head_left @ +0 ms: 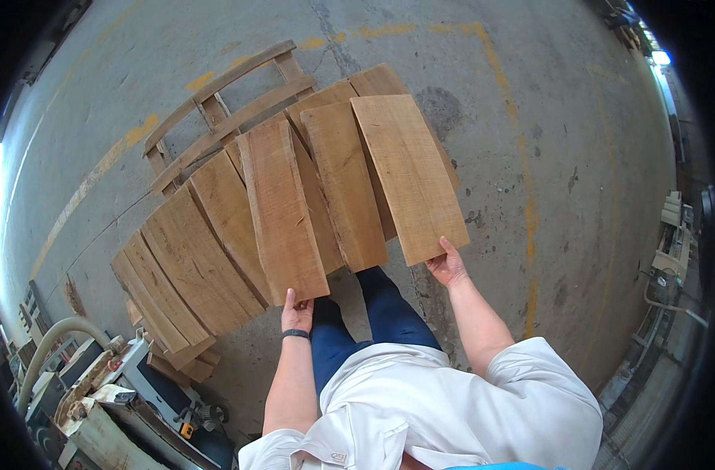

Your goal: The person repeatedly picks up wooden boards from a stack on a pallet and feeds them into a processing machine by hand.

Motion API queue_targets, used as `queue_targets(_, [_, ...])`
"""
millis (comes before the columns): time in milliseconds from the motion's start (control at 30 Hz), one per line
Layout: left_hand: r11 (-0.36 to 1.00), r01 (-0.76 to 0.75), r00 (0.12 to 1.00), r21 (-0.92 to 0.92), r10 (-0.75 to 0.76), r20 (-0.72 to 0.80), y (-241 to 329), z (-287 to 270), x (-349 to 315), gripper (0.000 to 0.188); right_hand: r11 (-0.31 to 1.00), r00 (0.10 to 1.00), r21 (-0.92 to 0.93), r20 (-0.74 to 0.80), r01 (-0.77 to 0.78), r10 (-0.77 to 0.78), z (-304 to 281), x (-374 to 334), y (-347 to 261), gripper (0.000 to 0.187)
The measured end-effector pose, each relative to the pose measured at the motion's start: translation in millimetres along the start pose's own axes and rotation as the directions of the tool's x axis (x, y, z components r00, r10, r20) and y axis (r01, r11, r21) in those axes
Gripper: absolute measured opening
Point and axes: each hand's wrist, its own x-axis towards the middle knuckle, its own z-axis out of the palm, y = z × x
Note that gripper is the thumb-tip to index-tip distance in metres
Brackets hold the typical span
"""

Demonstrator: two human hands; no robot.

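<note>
Here, one board (412,172) per hand (448,270)

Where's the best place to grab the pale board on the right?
Probably by its near short end, coming from the side where the legs are, as the right hand does, thumb on top. The pale board is long and flat, and that end sticks out past the boards beneath, leaving room underneath.
</note>
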Motion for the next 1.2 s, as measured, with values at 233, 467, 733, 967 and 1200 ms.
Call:
queue_targets(233, [0.955, -0.167, 0.933, 0.245, 0.073, 0.351, 87.2, 38.2, -82.4, 0.049, 0.914, 0.96, -0.304, 0.167, 0.268, -0.226, 53.0, -85.0, -17.7, 0.055])
queue_targets(467, [-0.243, -0.816, 0.431, 0.525, 0.349, 0.832, 137.1, 52.0, -168.7, 0.063, 0.141, 0.761, -0.88, 0.3, 0.454, -0.575, -5.8, -185.4, 54.2, 0.051])
queue_targets(733, [-0.438, -0.781, 0.379, 0.445, 0.233, 0.895, 165.6, -42.3, -262.2, 0.063, -0.163, 0.644, -0.946, 0.312, 0.281, -0.699, -58.4, -311.2, 184.9, 0.063])
queue_targets(967, [0.245, -0.81, 0.586, 0.533, 0.34, 0.735, 164.8, -180.9, -277.8, 0.052, 0.227, 0.658, -0.786, 0.28, 0.576, -0.699, -76.0, -365.0, 211.9, 0.048])
queue_targets(1200, [0.705, -0.539, 0.812, 0.461, 0.29, 0.505, 118.2, -260.0, -368.2, 0.052, 0.687, 0.772, -0.408, 0.078, 0.602, -0.63, -112.0, -424.3, 196.7, 0.043])
